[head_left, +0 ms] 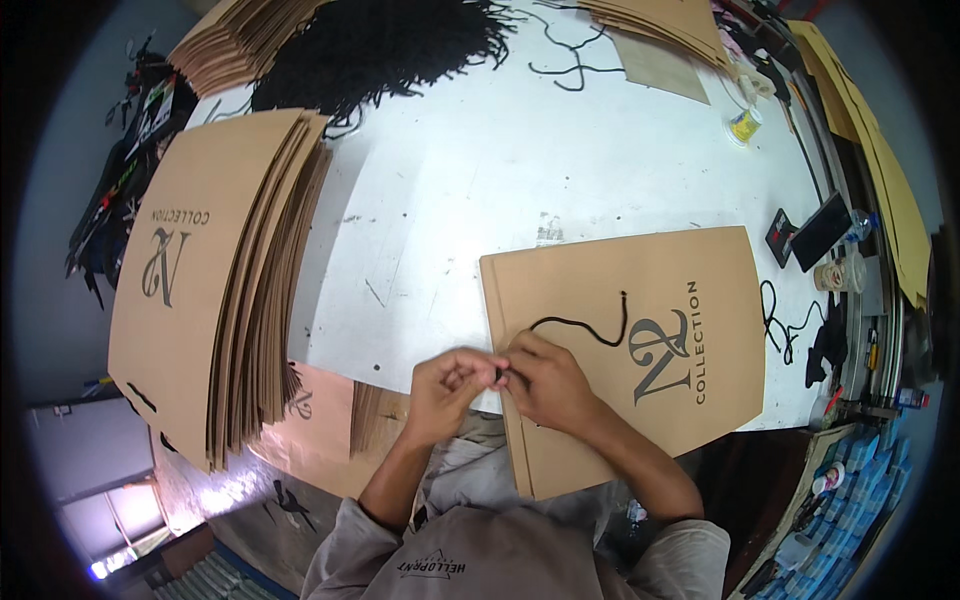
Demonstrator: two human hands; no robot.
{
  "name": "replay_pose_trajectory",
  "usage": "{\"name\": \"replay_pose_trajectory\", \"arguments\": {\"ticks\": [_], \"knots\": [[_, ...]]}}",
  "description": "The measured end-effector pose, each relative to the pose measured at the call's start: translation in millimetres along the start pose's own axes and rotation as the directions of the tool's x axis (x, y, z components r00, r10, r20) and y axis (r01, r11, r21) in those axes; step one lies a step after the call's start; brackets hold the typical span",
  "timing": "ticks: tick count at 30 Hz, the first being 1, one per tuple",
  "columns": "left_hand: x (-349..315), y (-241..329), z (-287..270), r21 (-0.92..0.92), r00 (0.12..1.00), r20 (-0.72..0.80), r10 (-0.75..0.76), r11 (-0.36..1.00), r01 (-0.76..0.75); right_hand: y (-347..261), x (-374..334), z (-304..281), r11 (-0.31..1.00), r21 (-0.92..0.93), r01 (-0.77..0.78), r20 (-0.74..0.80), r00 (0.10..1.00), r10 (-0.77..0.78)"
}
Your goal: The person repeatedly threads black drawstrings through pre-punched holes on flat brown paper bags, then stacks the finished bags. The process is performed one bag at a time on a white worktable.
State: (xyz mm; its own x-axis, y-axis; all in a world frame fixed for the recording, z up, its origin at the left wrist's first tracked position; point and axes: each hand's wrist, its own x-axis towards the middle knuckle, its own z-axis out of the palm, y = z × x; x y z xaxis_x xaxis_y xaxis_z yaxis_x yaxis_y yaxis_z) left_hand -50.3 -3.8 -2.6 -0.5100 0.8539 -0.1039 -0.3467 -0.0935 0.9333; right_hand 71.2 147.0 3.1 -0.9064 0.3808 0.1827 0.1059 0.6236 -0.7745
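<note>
A flat brown paper bag with dark printing lies on the right side of the table, its near corner reaching over the front edge. At the bag's left edge, my left hand and my right hand meet with fingers pinched together. A short dark piece of the black cord shows between their fingertips. From my right hand the cord's loose length curves across the bag's face. My right hand rests over the bag's edge, while my left is just beyond it. The fingers partly hide where the cord meets the bag.
A thick stack of brown paper bags stands at the left. Behind it lies a heap of black cords. More bags are at the far right. A phone-like black screen and a cup stand near the right edge.
</note>
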Motion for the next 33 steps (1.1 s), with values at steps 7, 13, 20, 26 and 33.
{"name": "replay_pose_trajectory", "arguments": {"ticks": [7,13,20,26,33], "knots": [[-8.9,10.3,-7.2,0.233,0.956,-0.200,0.213,0.958,-0.165,-4.5,16.1,-29.6,0.982,0.139,-0.127,0.024,0.992,0.125],[-10.5,-3.7,2.9,0.602,0.968,-0.251,0.013,0.785,0.145,46.5,-3.1,-77.3,0.820,-0.469,-0.327,-0.425,0.898,0.115],[-12.5,-15.4,46.2,0.514,0.960,-0.195,-0.200,0.813,0.274,16.4,-35.9,-63.2,0.953,0.217,-0.212,-0.232,0.937,0.262],[-7.8,-11.0,27.3,-0.027,0.933,-0.034,-0.358,0.934,0.357,-10.1,-66.5,-35.0,0.987,0.159,-0.004,-0.226,0.973,0.040],[-8.0,-18.9,15.1,-0.058,0.935,0.183,-0.305,0.946,0.320,-4.6,-68.8,-14.9,0.989,0.146,-0.024,-0.297,0.953,0.066]]}}
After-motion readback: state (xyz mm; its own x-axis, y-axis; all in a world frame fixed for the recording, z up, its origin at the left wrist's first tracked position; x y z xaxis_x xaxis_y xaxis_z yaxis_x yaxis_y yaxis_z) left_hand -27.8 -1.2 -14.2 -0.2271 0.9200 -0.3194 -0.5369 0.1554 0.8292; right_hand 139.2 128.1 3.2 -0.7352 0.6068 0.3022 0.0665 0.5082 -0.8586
